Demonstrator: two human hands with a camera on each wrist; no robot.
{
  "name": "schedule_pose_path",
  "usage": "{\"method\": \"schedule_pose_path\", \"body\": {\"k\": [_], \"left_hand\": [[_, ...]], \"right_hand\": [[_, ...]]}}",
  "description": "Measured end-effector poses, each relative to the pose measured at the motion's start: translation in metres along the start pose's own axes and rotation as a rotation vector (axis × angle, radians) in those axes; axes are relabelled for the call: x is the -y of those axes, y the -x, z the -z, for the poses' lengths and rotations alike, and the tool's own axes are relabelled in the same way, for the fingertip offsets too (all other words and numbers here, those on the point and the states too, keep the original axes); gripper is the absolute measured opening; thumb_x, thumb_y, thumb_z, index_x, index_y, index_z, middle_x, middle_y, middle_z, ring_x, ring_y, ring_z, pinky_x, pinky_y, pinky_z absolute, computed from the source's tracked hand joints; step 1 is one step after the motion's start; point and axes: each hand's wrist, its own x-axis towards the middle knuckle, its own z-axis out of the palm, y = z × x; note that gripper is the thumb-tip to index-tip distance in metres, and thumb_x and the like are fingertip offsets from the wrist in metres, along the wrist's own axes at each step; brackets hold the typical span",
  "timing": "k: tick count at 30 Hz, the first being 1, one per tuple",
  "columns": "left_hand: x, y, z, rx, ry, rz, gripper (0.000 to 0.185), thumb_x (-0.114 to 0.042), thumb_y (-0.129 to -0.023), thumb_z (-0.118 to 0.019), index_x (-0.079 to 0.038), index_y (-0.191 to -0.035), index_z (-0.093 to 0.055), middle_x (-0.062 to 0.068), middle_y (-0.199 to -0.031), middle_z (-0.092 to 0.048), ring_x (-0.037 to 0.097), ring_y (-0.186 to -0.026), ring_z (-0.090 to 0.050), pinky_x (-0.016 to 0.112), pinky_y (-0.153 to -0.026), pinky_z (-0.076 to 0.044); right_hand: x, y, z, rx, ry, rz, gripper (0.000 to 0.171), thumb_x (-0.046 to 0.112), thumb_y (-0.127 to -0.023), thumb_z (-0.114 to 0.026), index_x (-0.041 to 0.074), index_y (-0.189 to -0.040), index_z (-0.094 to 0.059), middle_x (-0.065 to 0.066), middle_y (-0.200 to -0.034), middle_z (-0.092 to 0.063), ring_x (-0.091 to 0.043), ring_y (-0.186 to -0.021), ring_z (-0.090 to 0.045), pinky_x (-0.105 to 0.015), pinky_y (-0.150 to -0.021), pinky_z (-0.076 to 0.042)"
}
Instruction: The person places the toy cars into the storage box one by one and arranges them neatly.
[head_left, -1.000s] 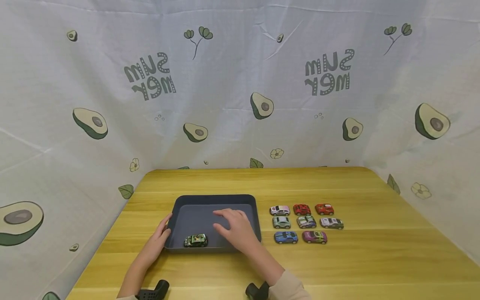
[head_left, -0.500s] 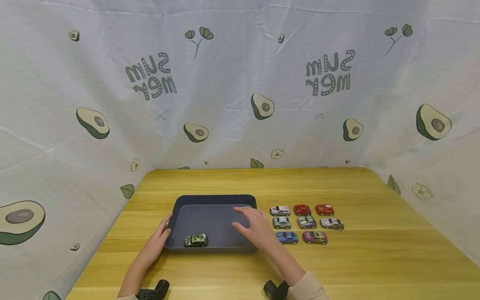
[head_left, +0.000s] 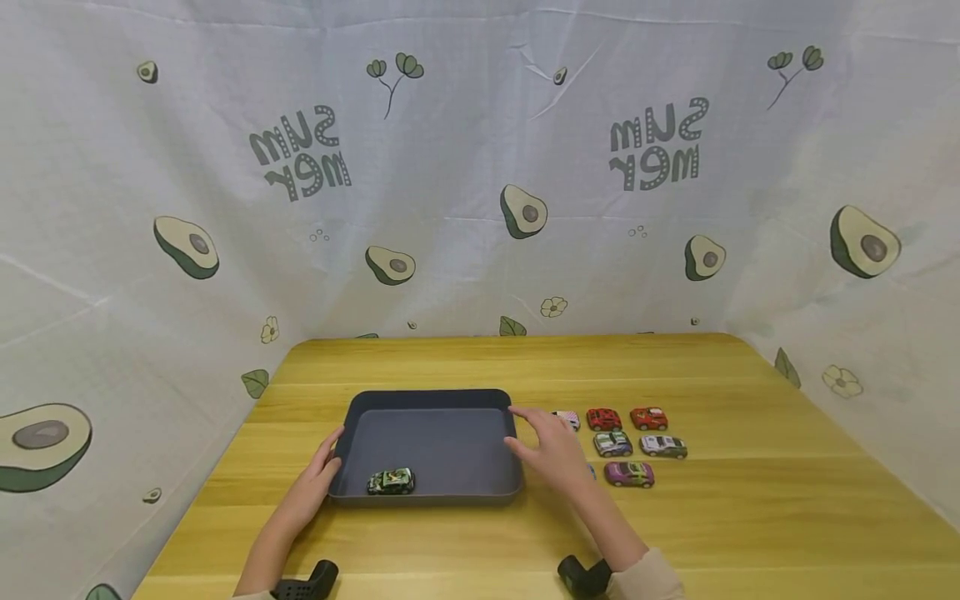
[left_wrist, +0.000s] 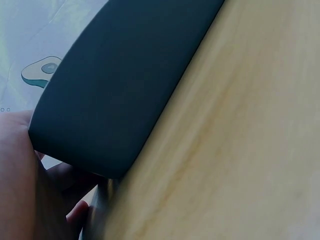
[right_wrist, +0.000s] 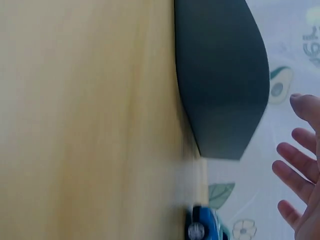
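The right hand (head_left: 557, 450) is held open, fingers spread and loose, nothing gripped, just off the right wall of the dark grey rectangular plastic tray (head_left: 442, 398) and above the near-left end of the grid of small toy cars (head_left: 628, 443). In the right wrist view the spread fingers (right_wrist: 295, 175) are seen clear of the tray's corner, with a little blue toy car (right_wrist: 204, 227) parked on the wood below. It can't be told whether anything is touched yet, but nothing is pinched.

The left hand (head_left: 313, 487) is laid against the tray's left wall, fingers only lightly curved along the rim, probably so the tray is kept from sliding on the yellow wooden table (head_left: 720, 533). Inside the tray, a green-and-white toy car (head_left: 391, 481) is parked by the near wall, left of centre, so well apart from the right hand and near the left one. The remaining cars are lined up in neat rows right of the tray, probably for easy picking.
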Motion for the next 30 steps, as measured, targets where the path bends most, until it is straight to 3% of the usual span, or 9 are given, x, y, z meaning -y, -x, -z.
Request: {"method": "schedule_pose_path", "body": {"k": [5,15,25,30], "left_hand": [[0.001,0.000,-0.001,-0.004,0.003,0.002,0.050,-0.023,-0.099,-0.028,-0.020,-0.146,-0.012,0.021,-0.152,-0.004,0.043,-0.138,-0.007,0.059,-0.109,-0.013],[0.004,-0.001,-0.002,0.000,-0.006,-0.009,0.050,-0.024,-0.099,-0.028,-0.021,-0.146,-0.011,0.019,-0.153,-0.004,0.042,-0.138,-0.007,0.058,-0.109,-0.013],[0.000,0.012,-0.012,-0.025,-0.017,0.004,0.050,-0.026,-0.099,-0.027,-0.021,-0.146,-0.011,0.019,-0.153,-0.003,0.042,-0.138,-0.007,0.059,-0.109,-0.013],[-0.002,0.020,-0.017,-0.033,-0.030,0.014,0.050,-0.026,-0.099,-0.027,-0.022,-0.146,-0.011,0.019,-0.153,-0.004,0.041,-0.138,-0.008,0.059,-0.109,-0.013]], "right_hand": [[-0.016,0.001,0.007,-0.030,0.032,0.016,0.048,0.028,-0.078,-0.070,0.012,-0.121,-0.058,-0.009,-0.117,-0.063,-0.027,-0.104,-0.060,-0.057,-0.095,-0.034],[-0.048,0.008,0.029,-0.017,0.065,-0.049,0.050,0.030,-0.081,-0.066,0.011,-0.126,-0.053,-0.013,-0.123,-0.058,-0.032,-0.111,-0.055,-0.060,-0.096,-0.031],[-0.094,0.025,0.059,-0.081,0.114,-0.084,0.050,0.026,-0.081,-0.066,0.006,-0.125,-0.053,-0.020,-0.121,-0.058,-0.039,-0.109,-0.053,-0.064,-0.092,-0.031],[-0.114,0.035,0.077,-0.069,0.117,-0.118,0.051,0.027,-0.083,-0.064,0.003,-0.126,-0.050,-0.023,-0.120,-0.056,-0.041,-0.107,-0.052,-0.064,-0.089,-0.034]]}}
